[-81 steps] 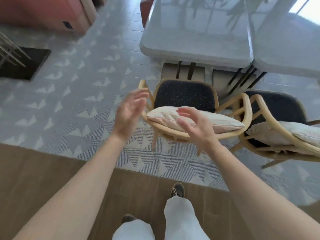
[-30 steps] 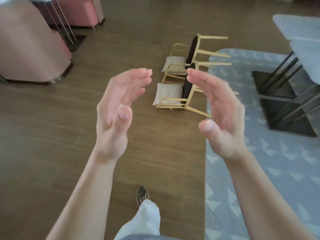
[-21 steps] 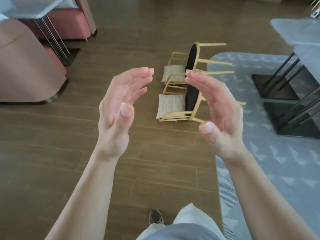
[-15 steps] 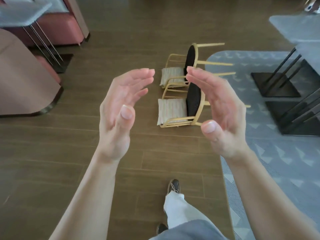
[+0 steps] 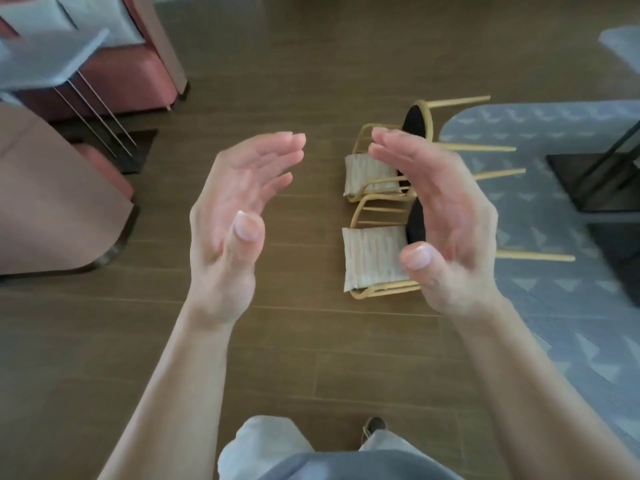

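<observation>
My left hand and my right hand are raised in front of me, palms facing each other, fingers nearly straight, holding nothing. Beyond them two rattan chairs lie tipped over on the wooden floor. The nearer chair has a striped cushion and a black seat; my right hand covers part of it. The farther chair lies just behind, with its own striped cushion. Their legs point right, over the rug's edge.
A grey patterned rug covers the floor at right, with black table bases on it. At left stand a pink armchair, a pink sofa and a grey side table on thin metal legs. My legs show at the bottom.
I have turned from upright chairs at a table and walked toward the two tipped chairs; they now appear closer. Both hands stay raised and empty throughout.
</observation>
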Action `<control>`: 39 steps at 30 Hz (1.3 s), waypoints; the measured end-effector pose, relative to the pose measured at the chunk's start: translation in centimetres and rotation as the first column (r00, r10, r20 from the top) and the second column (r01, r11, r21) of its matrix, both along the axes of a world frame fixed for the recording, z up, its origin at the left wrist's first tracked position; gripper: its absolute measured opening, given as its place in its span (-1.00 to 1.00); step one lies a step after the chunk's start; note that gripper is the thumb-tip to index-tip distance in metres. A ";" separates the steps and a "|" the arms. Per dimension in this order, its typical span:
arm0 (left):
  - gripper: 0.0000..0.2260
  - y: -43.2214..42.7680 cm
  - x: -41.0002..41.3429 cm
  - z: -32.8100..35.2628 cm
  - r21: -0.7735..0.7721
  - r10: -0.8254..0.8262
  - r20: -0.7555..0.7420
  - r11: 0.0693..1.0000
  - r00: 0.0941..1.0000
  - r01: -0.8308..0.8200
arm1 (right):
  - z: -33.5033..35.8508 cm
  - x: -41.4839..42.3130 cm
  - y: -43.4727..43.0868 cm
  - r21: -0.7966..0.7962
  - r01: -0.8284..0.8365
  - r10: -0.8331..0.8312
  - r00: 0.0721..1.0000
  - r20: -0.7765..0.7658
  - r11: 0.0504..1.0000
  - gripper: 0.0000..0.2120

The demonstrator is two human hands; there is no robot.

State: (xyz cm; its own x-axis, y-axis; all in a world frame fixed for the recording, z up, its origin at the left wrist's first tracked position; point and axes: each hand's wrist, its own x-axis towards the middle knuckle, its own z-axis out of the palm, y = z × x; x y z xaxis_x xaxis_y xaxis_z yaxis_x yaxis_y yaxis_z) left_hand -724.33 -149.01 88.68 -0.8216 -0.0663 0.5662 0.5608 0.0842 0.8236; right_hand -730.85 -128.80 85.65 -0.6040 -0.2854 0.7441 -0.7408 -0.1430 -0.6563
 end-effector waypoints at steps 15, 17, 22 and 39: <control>-0.42 -18.6 -26.1 -1.7 0.022 -0.507 -0.021 0.861 0.862 0.507 | -0.9 -14.7 -17.6 0.006 0.483 -0.483 0.875 0.020 0.876 -0.22; -0.39 -20.0 -29.1 -1.2 0.019 -0.597 -0.014 0.802 0.802 0.598 | -0.6 -15.7 -19.4 -0.020 0.550 -0.550 0.835 -0.009 0.835 -0.25; -0.38 -20.2 -35.4 -1.1 -0.002 -0.751 -0.019 0.661 0.660 0.751 | -1.2 -17.0 -21.4 -0.011 0.696 -0.696 0.718 -0.026 0.718 -0.24; -0.37 -23.6 -56.3 -1.1 -0.017 -0.857 -0.003 0.515 0.515 0.857 | -1.3 -35.5 -27.2 -0.067 0.837 -0.839 0.541 -0.050 0.544 -0.26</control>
State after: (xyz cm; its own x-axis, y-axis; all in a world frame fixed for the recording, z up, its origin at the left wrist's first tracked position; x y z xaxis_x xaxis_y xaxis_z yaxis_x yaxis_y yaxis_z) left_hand -780.65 -172.59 87.55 -0.4710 0.6738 0.5693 0.3740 -0.4319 0.8207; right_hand -766.35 -156.01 84.31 -0.5041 0.3476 0.7906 -0.5751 0.5478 -0.6076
